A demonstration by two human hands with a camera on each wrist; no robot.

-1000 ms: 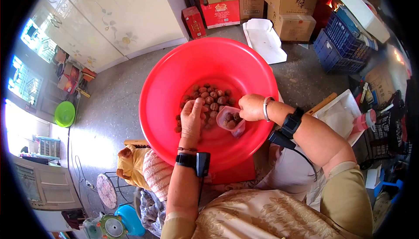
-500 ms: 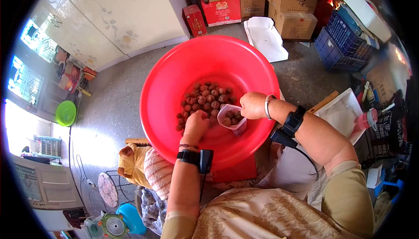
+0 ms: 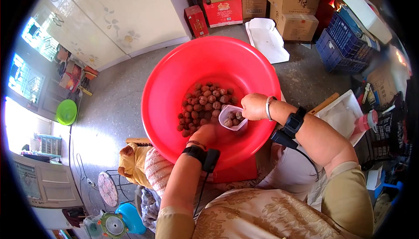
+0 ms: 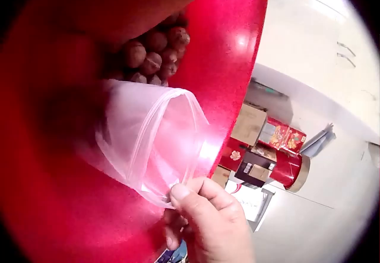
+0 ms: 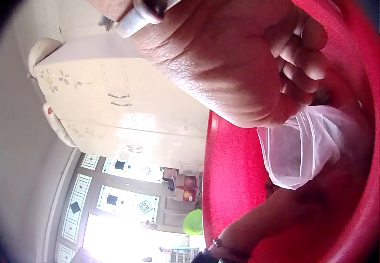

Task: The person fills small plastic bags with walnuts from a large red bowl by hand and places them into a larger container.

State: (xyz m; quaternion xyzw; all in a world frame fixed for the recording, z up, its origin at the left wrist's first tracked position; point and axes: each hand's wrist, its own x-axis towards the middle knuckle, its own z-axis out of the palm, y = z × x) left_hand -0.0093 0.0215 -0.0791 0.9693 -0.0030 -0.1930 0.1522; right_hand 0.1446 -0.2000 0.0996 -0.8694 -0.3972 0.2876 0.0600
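Several brown walnuts lie in a heap on the bottom of a large red basin. My right hand pinches the rim of a translucent plastic cup between thumb and fingers. Some walnuts sit inside that cup, which is held within the basin right beside the heap. Low in the basin, on the near side of the walnuts, is my left hand. Its fingers are blurred and hidden from the head view, and I cannot tell whether they hold a walnut. In the right wrist view the left forearm passes below the cup.
Cardboard boxes and a white foam tray stand beyond the basin. At the right are blue crates and a white box with a pink-lidded bottle. A stuffed toy and a striped towel lie at the near left.
My left hand has gone from above the heap down into the walnuts, then toward me along the basin's near side. The right hand and cup have stayed almost in place.
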